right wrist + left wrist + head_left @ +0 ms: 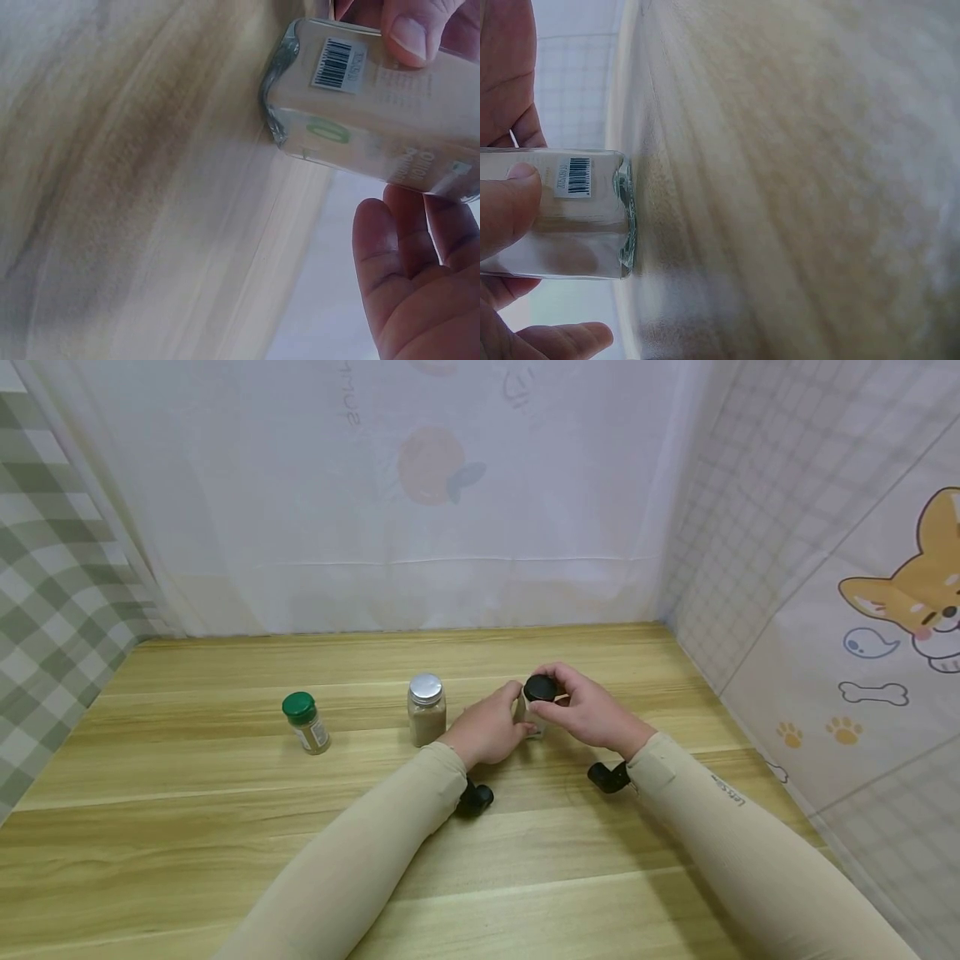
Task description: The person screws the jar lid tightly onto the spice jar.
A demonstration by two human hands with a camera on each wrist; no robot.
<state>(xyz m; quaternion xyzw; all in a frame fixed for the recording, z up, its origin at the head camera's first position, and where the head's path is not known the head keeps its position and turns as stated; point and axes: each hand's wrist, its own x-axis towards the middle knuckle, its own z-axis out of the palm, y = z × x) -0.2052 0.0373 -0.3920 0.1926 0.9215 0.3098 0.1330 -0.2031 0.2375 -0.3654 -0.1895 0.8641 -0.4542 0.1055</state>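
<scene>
A square glass jar [577, 232] of pale powder, with a barcode label, stands between both hands. My left hand [491, 724] grips its body, the thumb [506, 214] pressed on the label side. On top is a black lid [540, 687], which my right hand [592, 706] holds between thumb and fingers. Several fingers of the right hand [409, 292] lie beside the jar [360, 105] in the right wrist view, where the lid is out of frame. The jar's base is at or close to the table; I cannot tell if it touches.
Left of my left hand stands a silver-lidded jar [427, 714] of brownish powder. Farther left is a small green-capped bottle [307, 723]. Both are on the wooden table [187, 827]. Printed curtains [420, 543] hang behind and at the sides. Black wrist-worn devices [609, 777] sit under the sleeves.
</scene>
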